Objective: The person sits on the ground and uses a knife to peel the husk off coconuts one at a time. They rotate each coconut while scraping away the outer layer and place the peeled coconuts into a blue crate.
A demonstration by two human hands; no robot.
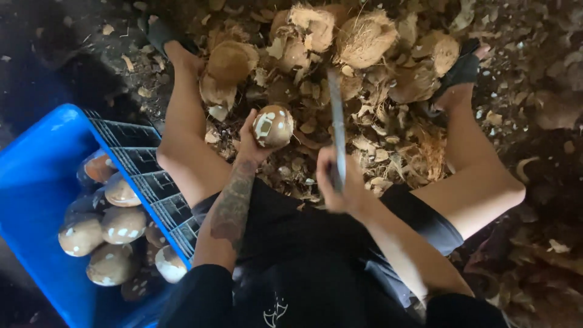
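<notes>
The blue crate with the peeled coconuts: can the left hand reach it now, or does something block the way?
Probably yes. The left hand holds a peeled coconut, and the blue crate stands open beside the left leg. Only that raised knee lies between them.

A peeled coconut (272,126), brown with white patches, is gripped in the left hand (254,138) and held up over the husk pile (340,67). A long knife (337,136) is clasped in the right hand (340,182), blade pointed away from the body, just right of the coconut and not touching it; the blade is motion-blurred. Husk scraps and unpeeled coconuts are spread on the ground between the bare legs, with dark sandals seen on both feet. A blue crate (36,176) is placed at the person's left, and several more peeled coconuts (112,234) are piled inside it. Black shorts are worn.
</notes>
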